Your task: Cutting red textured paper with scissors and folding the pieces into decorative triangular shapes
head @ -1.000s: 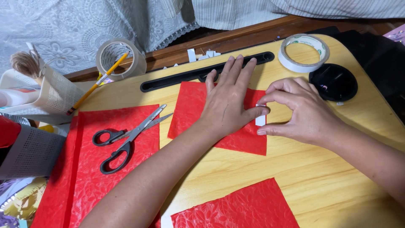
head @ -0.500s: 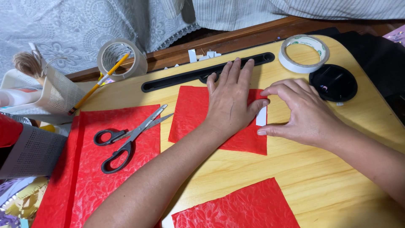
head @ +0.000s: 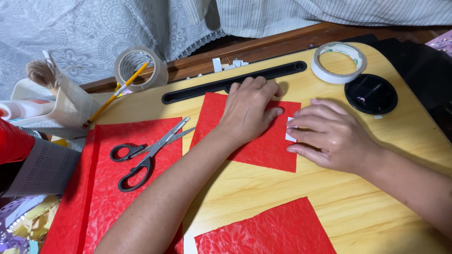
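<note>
My left hand (head: 248, 110) lies flat, palm down, on a red textured paper square (head: 256, 146) in the middle of the wooden lap table (head: 263, 183). My right hand (head: 329, 134) rests at the square's right edge, its fingertips pressing a small white strip of tape (head: 289, 133) onto the paper. Neither hand grips anything.
Black-handled scissors (head: 141, 155) lie on a large red sheet (head: 108, 207) at left. Another red piece (head: 268, 230) sits at the front. A white tape roll (head: 338, 61), a black round cup holder (head: 370, 93), a clear tape roll (head: 140, 68) with a yellow pencil (head: 117, 94), and a black slot (head: 235, 81) lie behind.
My left hand's fingers have drawn together and curled a little on the red square. My right hand has slid left and lowered its fingertips onto the white strip.
</note>
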